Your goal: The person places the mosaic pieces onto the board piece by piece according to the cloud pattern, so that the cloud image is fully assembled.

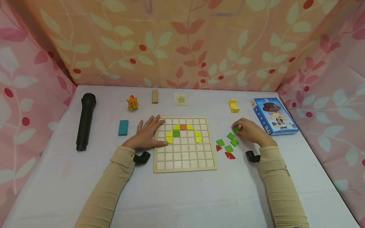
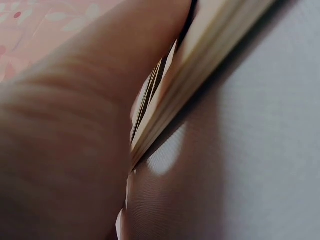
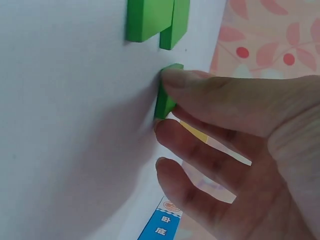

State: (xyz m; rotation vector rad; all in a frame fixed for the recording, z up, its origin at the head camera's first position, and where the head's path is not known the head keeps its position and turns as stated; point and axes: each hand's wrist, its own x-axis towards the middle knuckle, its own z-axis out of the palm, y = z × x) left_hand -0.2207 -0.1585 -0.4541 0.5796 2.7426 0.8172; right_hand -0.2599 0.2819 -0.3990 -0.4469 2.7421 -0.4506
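- Green square tile (image 1: 235, 129): the right hand (image 1: 252, 131) has it pinched between thumb and fingertips (image 3: 172, 79), its lower edge on the bench (image 1: 182, 196), just left of the blue game box (image 1: 273, 116). From the wrist view the tile looks tipped up on edge rather than flat.
- To my eye the pinch sits on the tile's thin sides, which is the right place; it should be squeezed lightly and lifted straight up so it does not skid on the cloth.
- Just beside that hand lie the other loose pieces: three more green squares (image 1: 231, 136) and some red triangles (image 1: 229, 155). I would keep the wrist high on the way out so the heel of the hand does not scatter them.
- The left hand (image 1: 148, 134) lies flat, fingers straight and apart, with its fingertips over the left edge of the wooden grid board (image 1: 185, 158). That pressing looks useful: it should keep the board from sliding when a piece goes in.
- On the board, yellow curved pieces (image 1: 198, 135) ring an orange square (image 1: 183, 126) and a green square (image 1: 176, 133). A tile would need to come down level and squared to a cell, I think, or it will catch on the ridges.
- Farther off stand a black microphone (image 1: 85, 122), a teal block (image 1: 123, 127) and a yellow block (image 1: 233, 106), all well apart.
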